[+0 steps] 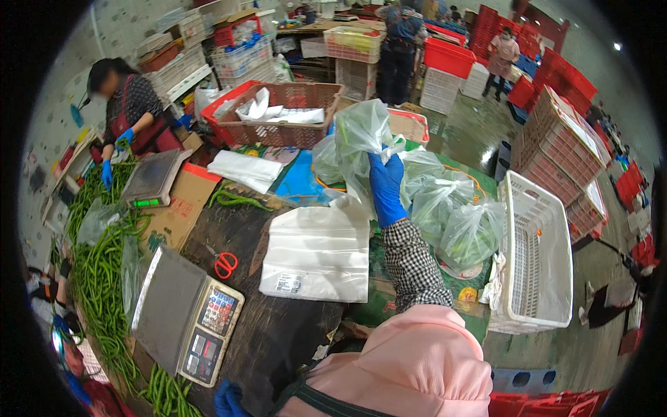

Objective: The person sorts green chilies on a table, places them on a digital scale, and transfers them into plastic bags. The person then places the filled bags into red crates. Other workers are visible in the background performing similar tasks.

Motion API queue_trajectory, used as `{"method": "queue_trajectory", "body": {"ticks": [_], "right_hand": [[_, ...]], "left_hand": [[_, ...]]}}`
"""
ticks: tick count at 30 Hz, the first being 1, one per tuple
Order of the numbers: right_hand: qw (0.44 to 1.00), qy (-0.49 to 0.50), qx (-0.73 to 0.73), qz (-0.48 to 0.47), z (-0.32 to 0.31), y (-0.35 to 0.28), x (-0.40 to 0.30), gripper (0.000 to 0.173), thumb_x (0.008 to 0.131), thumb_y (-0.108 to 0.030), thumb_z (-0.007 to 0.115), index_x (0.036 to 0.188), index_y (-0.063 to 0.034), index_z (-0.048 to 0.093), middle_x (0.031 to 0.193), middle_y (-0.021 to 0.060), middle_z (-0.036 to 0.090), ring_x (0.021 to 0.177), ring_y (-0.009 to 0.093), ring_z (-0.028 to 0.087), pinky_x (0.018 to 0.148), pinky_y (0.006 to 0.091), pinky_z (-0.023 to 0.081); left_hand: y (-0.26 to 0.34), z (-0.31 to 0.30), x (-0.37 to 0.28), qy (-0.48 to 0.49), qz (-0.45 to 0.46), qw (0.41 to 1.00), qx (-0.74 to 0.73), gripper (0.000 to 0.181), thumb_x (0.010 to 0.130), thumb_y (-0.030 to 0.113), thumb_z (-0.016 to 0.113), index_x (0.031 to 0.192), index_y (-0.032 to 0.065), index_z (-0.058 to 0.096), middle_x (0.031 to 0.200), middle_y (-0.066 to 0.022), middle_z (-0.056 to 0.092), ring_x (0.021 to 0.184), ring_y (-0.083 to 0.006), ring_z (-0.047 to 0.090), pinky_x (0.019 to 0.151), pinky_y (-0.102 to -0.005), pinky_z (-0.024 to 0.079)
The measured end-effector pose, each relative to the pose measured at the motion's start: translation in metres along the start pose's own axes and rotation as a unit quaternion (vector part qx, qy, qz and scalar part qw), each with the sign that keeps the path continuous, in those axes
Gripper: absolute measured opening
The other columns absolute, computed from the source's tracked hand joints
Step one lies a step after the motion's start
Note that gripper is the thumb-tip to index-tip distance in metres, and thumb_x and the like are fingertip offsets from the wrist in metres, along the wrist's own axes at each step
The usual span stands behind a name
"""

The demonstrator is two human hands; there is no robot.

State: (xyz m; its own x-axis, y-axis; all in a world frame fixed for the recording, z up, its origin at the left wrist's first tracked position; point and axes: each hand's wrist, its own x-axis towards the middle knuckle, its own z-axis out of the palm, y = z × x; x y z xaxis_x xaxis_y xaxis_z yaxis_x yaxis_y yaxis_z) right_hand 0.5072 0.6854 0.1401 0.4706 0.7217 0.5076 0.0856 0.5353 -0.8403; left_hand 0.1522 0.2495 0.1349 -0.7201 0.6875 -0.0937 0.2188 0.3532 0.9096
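My right hand, in a blue glove, grips the gathered top of a clear plastic bag with something green inside. It is held up over the table, above several similar knotted bags. At the bottom edge my left hand, also gloved in blue, is partly cut off, so I cannot tell whether its fingers are closed. A digital scale with a bare metal pan lies just beyond it. Between my hands, a stack of white plastic bags rests flat on the dark tabletop.
Red-handled scissors lie near the scale. Long green peppers are heaped along the left side, where a gloved co-worker handles them beside a second scale. A white plastic crate stands right; a brown crate sits at the back.
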Motion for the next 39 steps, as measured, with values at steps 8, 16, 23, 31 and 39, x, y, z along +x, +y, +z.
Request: {"method": "queue_trajectory", "body": {"ticks": [8,16,23,31,39], "right_hand": [[0.989,-0.015,-0.132,-0.058,-0.084,-0.026,-0.054,0.029,0.082,-0.023,0.071,0.100,-0.0022,0.062,0.094,0.0142,0.063,0.083,0.025,0.060,0.072,0.0362,0.047],[0.979,-0.020,-0.078,0.188,-0.190,-0.138,-0.169,0.029,0.082,-0.022,0.069,0.100,0.0011,0.064,0.080,0.0046,0.064,0.072,0.010,0.057,0.065,0.0293,0.048],[0.917,0.213,-0.116,0.316,-0.291,-0.255,-0.261,0.023,0.082,-0.015,0.066,0.097,0.0022,0.064,0.076,0.0056,0.064,0.062,0.010,0.059,0.057,0.0242,0.047],[0.878,0.445,0.019,0.177,-0.366,-0.326,-0.321,0.014,0.081,-0.005,0.062,0.092,0.0011,0.057,0.076,0.0085,0.062,0.064,0.016,0.060,0.057,0.0272,0.047],[0.883,0.452,0.082,0.092,-0.438,-0.354,-0.312,0.018,0.081,-0.008,0.058,0.098,0.0005,0.057,0.076,0.0090,0.062,0.065,0.016,0.058,0.059,0.0260,0.046]], "left_hand": [[0.021,0.057,0.035,-0.138,-0.012,0.990,0.019,0.034,0.095,0.029,0.047,0.101,-0.0001,0.065,0.090,-0.0096,0.064,0.087,-0.0220,0.059,0.080,-0.0345,0.046],[0.025,0.150,0.043,-0.439,-0.016,0.898,-0.015,0.040,0.099,0.028,0.044,0.122,-0.0023,0.055,0.114,-0.0143,0.060,0.099,-0.0230,0.057,0.088,-0.0370,0.046],[0.034,0.211,-0.012,-0.613,0.189,0.767,0.011,0.035,0.093,0.021,0.054,0.120,-0.0022,0.057,0.110,-0.0126,0.061,0.096,-0.0240,0.058,0.086,-0.0366,0.047],[0.049,0.275,-0.106,-0.691,0.049,0.710,-0.127,0.025,0.096,0.020,0.050,0.108,0.0012,0.061,0.088,-0.0052,0.062,0.076,-0.0125,0.057,0.070,-0.0262,0.048],[0.113,0.363,-0.167,-0.686,0.162,0.694,-0.146,0.027,0.094,0.020,0.054,0.111,0.0001,0.059,0.088,-0.0032,0.060,0.078,-0.0105,0.054,0.072,-0.0253,0.045]]}}
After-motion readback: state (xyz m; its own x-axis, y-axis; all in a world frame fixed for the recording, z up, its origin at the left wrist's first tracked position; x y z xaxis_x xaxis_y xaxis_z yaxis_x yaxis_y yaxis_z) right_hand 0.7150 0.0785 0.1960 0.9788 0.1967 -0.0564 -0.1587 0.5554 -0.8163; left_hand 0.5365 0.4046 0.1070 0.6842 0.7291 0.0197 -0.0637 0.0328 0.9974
